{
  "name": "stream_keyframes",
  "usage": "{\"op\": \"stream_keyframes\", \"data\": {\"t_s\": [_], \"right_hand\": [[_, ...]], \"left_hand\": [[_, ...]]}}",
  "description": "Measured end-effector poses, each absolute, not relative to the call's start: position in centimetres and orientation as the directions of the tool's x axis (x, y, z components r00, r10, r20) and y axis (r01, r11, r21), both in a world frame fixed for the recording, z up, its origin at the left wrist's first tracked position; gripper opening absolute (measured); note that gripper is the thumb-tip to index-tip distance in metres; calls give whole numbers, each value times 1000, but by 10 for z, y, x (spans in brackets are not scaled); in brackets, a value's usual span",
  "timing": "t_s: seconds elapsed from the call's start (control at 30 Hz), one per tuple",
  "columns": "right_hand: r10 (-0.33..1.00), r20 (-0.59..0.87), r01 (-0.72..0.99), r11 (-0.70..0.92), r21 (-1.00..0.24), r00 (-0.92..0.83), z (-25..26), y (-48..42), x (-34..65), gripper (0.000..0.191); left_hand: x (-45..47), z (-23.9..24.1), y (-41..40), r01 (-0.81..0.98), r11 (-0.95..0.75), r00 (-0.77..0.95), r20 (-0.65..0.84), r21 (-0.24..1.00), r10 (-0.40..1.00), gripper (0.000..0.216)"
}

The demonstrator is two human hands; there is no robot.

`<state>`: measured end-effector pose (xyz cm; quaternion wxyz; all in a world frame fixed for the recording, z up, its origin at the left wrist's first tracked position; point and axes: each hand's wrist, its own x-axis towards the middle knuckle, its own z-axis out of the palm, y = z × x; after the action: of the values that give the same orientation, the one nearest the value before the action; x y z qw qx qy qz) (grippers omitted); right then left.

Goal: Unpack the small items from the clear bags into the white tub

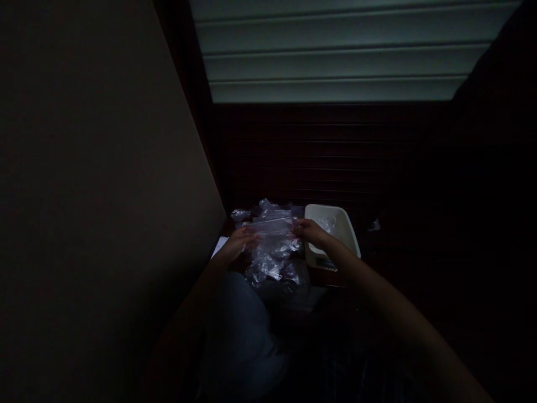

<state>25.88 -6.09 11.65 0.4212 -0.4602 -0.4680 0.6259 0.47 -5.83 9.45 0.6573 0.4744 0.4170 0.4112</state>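
The scene is very dark. My left hand [239, 242] and my right hand [308, 230] each pinch one end of a clear plastic zip bag [272, 228], held stretched between them. Beneath it lies a heap of crumpled clear plastic bags [272, 263] over my lap. Both hands have their fingers closed on the bag's top edge.
A white tray-like container [348, 226] with something pale inside stands just right of my right hand. A plain wall [104, 168] fills the left. A window blind [335, 50] hangs at the top, dark panelling below it. A pale sheet [218, 245] lies by my left hand.
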Motion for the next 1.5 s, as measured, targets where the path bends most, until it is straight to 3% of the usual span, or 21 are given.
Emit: {"op": "stream_keyframes", "data": {"t_s": [0.13,0.3,0.57,0.73,0.87,1.03,1.23,1.37,1.5], "right_hand": [[963,-139,-27,-149,-988,-231,117,-60,262,11],[953,-203,15,-204,-979,-225,126,-65,262,15],[958,-174,16,-175,-984,-226,131,-65,260,18],[946,-200,-7,-209,-978,-255,132,-66,260,24],[977,-60,149,-29,-988,-205,124,-64,257,23],[997,77,187,79,-979,-21,109,-56,254,53],[998,58,218,61,-974,-20,103,-50,257,30],[996,81,240,87,-967,-33,106,-52,255,21],[991,124,265,132,-955,-45,108,-54,252,19]], "left_hand": [[5,96,-57,-176,180,265,-129,968,956,36],[5,99,-55,-172,183,250,-137,968,959,25],[0,102,-60,-63,174,336,-143,983,931,21],[-3,101,-62,-180,211,444,-112,961,889,26],[1,95,-60,-144,139,324,-86,980,942,31],[11,88,-59,52,-74,186,63,996,981,37],[13,87,-62,24,-37,180,32,999,983,53],[15,85,-64,-9,47,230,-43,999,972,47],[20,85,-68,76,122,252,-137,990,958,33]]}}
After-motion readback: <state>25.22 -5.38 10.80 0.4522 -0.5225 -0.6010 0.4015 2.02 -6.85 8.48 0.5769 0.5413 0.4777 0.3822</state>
